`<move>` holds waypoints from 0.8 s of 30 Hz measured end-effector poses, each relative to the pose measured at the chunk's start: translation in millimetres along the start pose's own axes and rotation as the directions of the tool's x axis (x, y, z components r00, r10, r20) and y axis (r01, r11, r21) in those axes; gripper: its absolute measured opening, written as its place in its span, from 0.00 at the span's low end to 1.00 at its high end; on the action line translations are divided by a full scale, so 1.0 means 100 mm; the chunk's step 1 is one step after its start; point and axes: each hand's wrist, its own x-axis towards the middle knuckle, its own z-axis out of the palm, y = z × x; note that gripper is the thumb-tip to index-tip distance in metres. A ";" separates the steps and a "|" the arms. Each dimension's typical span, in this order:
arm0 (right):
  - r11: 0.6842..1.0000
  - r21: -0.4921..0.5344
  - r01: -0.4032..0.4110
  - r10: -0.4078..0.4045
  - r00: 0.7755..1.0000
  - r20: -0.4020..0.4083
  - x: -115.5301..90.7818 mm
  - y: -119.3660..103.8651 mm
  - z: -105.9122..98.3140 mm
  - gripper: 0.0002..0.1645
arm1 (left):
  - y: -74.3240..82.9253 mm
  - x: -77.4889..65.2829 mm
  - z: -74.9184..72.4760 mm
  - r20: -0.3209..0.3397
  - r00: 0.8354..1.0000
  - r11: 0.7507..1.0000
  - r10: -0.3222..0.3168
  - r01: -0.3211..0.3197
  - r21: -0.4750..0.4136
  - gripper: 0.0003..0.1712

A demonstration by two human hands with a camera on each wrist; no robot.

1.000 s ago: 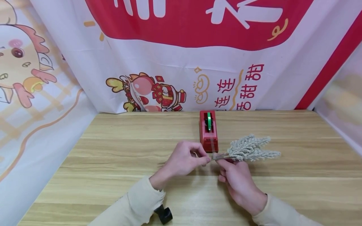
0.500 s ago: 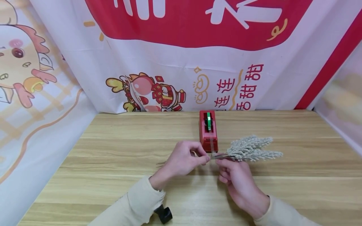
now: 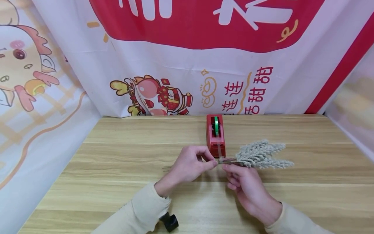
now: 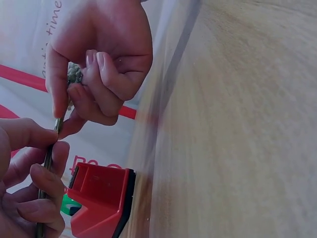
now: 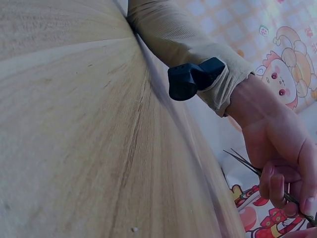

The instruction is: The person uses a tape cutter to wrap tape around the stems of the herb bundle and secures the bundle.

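Observation:
A bunch of grey-green dried grass sprays [image 3: 261, 155] lies sideways above the table, its heads to the right. Thumb and fingertips of my left hand [image 3: 194, 164] pinch the thin stems [image 4: 48, 163]; the stem ends [image 5: 239, 158] stick out behind that hand. My right hand [image 3: 248, 188] pinches the same stems just below the heads, close to the left fingertips. Between the hands, a strip of clear tape [image 3: 219, 151] runs from the red tape dispenser [image 3: 215, 136] down to the stems. How far it wraps round them cannot be made out.
The dispenser, with a green roll core [image 3: 216, 126], stands on the wooden table [image 3: 131, 146] just beyond the hands. A black wrist camera [image 3: 170, 222] hangs under the left sleeve. Printed cloth [image 3: 181, 58] hangs behind the table.
The grass heads have shifted slightly to the right and turned a little. My right hand and forearm have moved slightly right. My left hand and the dispenser hold their places.

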 end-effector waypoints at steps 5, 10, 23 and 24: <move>1.000 -0.021 -0.016 0.016 1.000 0.007 0.01 0.00 -0.01 0.08 | 0.01 0.00 0.00 -0.014 1.000 1.000 0.002 -0.002 0.003 0.05; 0.995 -0.083 -0.061 0.066 0.996 0.062 0.00 0.00 -0.03 0.10 | 0.02 0.00 -0.01 -0.042 0.999 1.000 0.023 -0.022 0.001 0.05; 0.890 -0.416 0.186 -0.070 0.958 0.277 -0.20 -0.37 -0.06 0.16 | 0.03 0.00 -0.05 -0.043 0.999 0.999 0.029 -0.028 0.025 0.05; 0.865 -0.447 0.228 -0.104 0.953 0.284 -0.22 -0.45 -0.07 0.17 | 0.03 0.00 -0.05 -0.040 0.999 0.999 0.029 -0.028 0.027 0.05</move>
